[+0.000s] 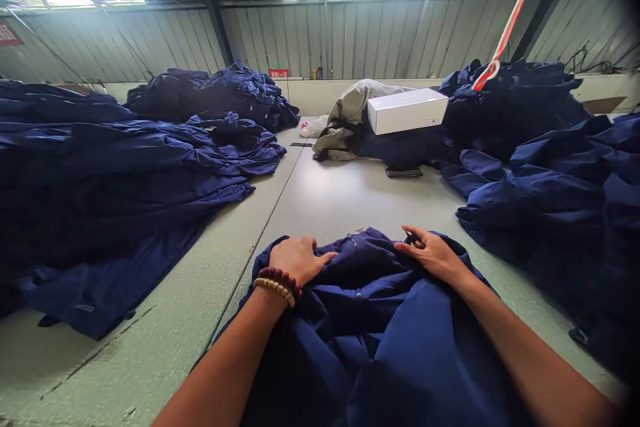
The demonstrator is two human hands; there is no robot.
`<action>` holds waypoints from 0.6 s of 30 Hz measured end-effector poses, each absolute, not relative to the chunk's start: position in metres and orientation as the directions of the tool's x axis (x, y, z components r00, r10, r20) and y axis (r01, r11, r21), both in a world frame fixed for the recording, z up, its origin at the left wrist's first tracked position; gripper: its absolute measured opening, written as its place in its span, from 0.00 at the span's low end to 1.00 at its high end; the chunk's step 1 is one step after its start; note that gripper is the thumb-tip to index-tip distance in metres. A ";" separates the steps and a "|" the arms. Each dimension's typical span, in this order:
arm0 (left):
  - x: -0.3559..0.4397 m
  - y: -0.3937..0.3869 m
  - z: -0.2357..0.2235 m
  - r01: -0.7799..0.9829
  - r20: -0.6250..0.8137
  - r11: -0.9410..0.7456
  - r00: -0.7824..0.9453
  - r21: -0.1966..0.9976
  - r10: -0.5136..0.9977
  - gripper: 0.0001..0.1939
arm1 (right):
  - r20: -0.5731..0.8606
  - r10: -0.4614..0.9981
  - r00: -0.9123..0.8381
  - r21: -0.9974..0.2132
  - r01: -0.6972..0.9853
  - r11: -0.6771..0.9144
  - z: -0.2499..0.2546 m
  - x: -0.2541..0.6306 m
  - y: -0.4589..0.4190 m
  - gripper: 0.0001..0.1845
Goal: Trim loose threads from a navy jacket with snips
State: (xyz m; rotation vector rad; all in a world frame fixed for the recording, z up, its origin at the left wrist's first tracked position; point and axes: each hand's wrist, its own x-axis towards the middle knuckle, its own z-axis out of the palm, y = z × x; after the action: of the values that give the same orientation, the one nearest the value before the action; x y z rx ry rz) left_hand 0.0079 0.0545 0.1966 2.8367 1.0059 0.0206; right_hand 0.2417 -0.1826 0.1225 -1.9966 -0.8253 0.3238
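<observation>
A crumpled navy blue garment (370, 320) lies on the pale green table (330, 200) right in front of me. My left hand (299, 259), with two bead bracelets at the wrist, rests on the garment's far left edge with the fingers curled into the cloth. My right hand (431, 253) lies on the garment's far right edge, its fingers pinched on a small dark thing that I cannot make out, close to the cloth.
Big heaps of navy garments lie at the left (115, 180), back (220, 93) and right (560, 180). A white box (407, 110) sits on a beige-and-dark pile. A dark phone (404, 173) lies flat beyond. A red-white strap (507, 23) hangs at upper right.
</observation>
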 end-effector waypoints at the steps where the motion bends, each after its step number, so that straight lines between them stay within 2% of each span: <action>1: 0.006 0.054 0.196 0.568 -0.007 -0.812 0.820 0.133 0.572 0.29 | 0.080 0.700 0.709 -0.841 0.426 -0.335 0.124 0.240 -0.184 0.42; 3: 0.002 0.054 0.195 0.476 -0.001 -0.865 0.876 0.163 0.482 0.25 | 0.016 0.782 0.623 -0.852 0.418 -0.315 0.127 0.237 -0.187 0.33; 5: -0.001 0.055 0.194 0.442 -0.082 -0.873 0.897 0.206 0.435 0.21 | -0.038 0.829 0.557 -0.860 0.404 -0.311 0.127 0.233 -0.189 0.26; 7: -0.002 0.055 0.195 0.438 -0.105 -0.862 0.899 0.255 0.425 0.19 | 0.019 0.818 0.575 -0.855 0.433 -0.284 0.130 0.228 -0.189 0.24; 8: -0.002 0.055 0.196 0.428 -0.022 -0.857 0.897 0.287 0.441 0.18 | 0.106 0.778 0.619 -0.843 0.471 -0.260 0.132 0.225 -0.189 0.24; 10: -0.002 0.054 0.198 0.363 0.317 -0.859 0.818 0.360 0.479 0.16 | 0.369 0.588 0.720 -0.786 0.580 -0.217 0.139 0.218 -0.188 0.24; 12: -0.002 0.051 0.201 0.268 0.647 -0.888 0.612 0.373 0.456 0.15 | 0.596 0.325 0.734 -0.712 0.670 -0.208 0.147 0.211 -0.188 0.22; 13: -0.001 0.050 0.202 0.238 0.738 -0.906 0.526 0.349 0.422 0.16 | 0.645 0.240 0.725 -0.694 0.688 -0.211 0.149 0.209 -0.187 0.22; 15: 0.000 0.050 0.200 0.259 0.790 -0.923 0.482 0.284 0.379 0.18 | 0.635 0.227 0.738 -0.704 0.674 -0.222 0.149 0.209 -0.187 0.28; 17: 0.002 0.053 0.194 0.344 0.711 -0.909 0.577 0.235 0.402 0.18 | 0.547 0.318 0.774 -0.733 0.626 -0.266 0.142 0.216 -0.187 0.36; 18: 0.004 0.056 0.191 0.381 0.622 -0.899 0.655 0.218 0.429 0.17 | 0.487 0.373 0.790 -0.738 0.600 -0.308 0.137 0.221 -0.187 0.38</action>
State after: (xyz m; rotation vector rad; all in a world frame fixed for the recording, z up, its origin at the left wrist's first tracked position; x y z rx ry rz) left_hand 0.0038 0.0556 0.1913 2.7957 0.6849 1.0781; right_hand 0.2211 -0.1866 0.1367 -1.9331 -0.7333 -0.2722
